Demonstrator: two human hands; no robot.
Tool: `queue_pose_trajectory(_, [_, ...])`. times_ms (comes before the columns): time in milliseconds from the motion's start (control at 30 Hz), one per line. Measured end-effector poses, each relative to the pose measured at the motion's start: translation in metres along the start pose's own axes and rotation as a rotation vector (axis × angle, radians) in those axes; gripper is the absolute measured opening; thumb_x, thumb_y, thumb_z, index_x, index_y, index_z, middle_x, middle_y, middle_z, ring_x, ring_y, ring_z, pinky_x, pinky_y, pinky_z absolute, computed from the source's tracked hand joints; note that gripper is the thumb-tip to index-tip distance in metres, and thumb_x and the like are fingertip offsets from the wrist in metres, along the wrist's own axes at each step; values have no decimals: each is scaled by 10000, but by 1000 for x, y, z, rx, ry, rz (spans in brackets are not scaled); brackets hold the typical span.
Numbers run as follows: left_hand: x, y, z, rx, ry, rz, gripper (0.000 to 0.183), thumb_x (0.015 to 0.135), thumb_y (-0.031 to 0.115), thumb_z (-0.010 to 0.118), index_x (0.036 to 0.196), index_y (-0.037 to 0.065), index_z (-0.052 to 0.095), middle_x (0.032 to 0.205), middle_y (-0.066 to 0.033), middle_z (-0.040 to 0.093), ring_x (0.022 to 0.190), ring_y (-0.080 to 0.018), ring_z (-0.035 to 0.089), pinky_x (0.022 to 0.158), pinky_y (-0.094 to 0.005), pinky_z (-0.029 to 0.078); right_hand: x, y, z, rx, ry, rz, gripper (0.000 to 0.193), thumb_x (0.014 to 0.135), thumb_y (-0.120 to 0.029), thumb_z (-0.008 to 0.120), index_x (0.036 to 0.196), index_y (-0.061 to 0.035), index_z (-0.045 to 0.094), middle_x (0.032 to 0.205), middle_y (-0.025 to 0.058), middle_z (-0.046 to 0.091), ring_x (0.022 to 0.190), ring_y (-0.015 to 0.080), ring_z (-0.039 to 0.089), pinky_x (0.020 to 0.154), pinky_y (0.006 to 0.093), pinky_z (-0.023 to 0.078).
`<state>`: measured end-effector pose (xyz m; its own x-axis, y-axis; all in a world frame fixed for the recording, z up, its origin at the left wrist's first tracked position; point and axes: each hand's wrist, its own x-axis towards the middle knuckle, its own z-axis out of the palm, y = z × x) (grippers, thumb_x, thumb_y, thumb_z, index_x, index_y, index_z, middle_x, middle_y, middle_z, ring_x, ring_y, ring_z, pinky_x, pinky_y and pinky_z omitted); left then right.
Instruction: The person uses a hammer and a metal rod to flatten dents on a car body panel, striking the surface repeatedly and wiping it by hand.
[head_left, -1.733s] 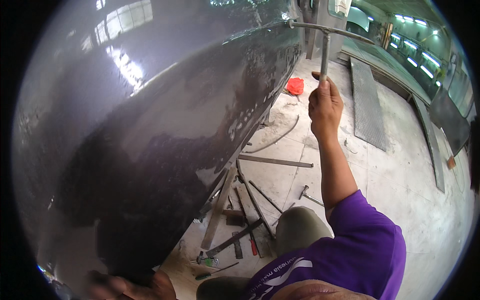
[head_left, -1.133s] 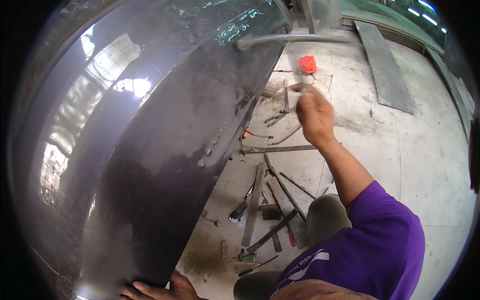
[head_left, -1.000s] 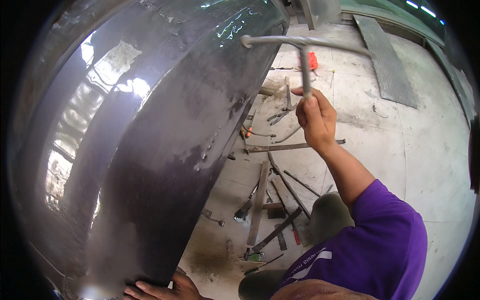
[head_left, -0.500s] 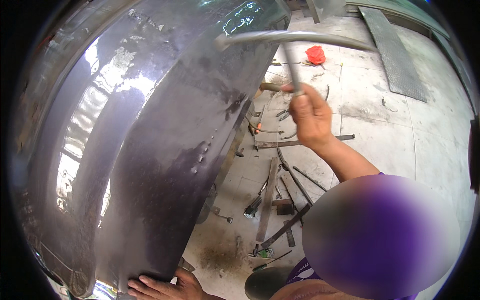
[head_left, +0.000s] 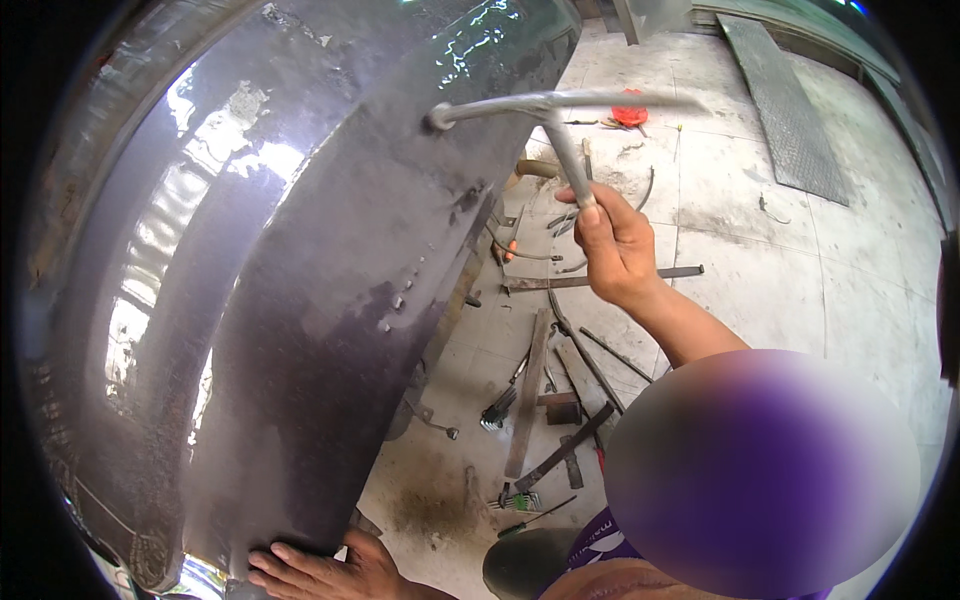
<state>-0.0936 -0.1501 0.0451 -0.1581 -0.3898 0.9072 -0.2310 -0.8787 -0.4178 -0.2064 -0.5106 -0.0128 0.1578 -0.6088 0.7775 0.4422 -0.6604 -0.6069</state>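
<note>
A dark, glossy metal vehicle body panel [head_left: 310,340] fills the left side, with dull patches and a short row of small bright marks near its edge. My right hand [head_left: 615,245] is closed round the handle of a body hammer [head_left: 570,160] with a long, slim, curved head. The hammer's round face is at the panel's dull upper area; whether it touches, I cannot tell. Its far pointed end is smeared by motion. My left hand [head_left: 325,570] lies with fingers stretched flat on the panel's near edge, thumb at the rim.
Several tools lie on the pale tiled floor [head_left: 750,270] right of the panel: flat metal bars [head_left: 528,400], a hex key set [head_left: 497,408], a screwdriver [head_left: 535,517]. Farther off are a red crumpled item [head_left: 629,108] and a long textured metal plate [head_left: 785,110].
The hammer's round face has come down lower against the panel. My right hand has shifted slightly left and down, still holding the hammer. My left hand stays at the panel edge.
</note>
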Motion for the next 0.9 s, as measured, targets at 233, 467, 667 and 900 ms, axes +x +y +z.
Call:
queue_pose_trajectory(233, [-3,0,3,-7,24,2,551,822,249,455,1348,88,466,1393,-119,455,1292,-358,409,1059,-526,327,-21,12,-5,32,6,54,256,980,-186,447,1118,-20,585,655,-26,473,592,33,395,548,205,344])
queue_pose_trajectory(467, [1,4,2,-20,32,27,583,809,269,498,1362,90,450,1393,-124,454,1294,-353,407,1058,-518,334,-48,36,-2,174,25,170,268,986,-215,451,1134,-31,577,619,-59,424,567,25,347,520,204,302])
queue_pose_trajectory(667, [4,6,0,-35,44,14,579,819,258,498,1368,82,442,1394,-129,451,1289,-355,413,1042,-516,348,-67,44,-10,248,139,-31,301,981,-210,450,1143,12,574,623,-45,454,574,36,388,528,207,335])
queue_pose_trajectory(900, [3,6,-1,-29,38,35,568,819,262,502,1354,76,458,1393,-135,450,1289,-357,413,1040,-514,356,-71,38,-12,38,61,114,266,968,-182,482,1119,14,579,630,-12,489,588,54,442,544,223,377])
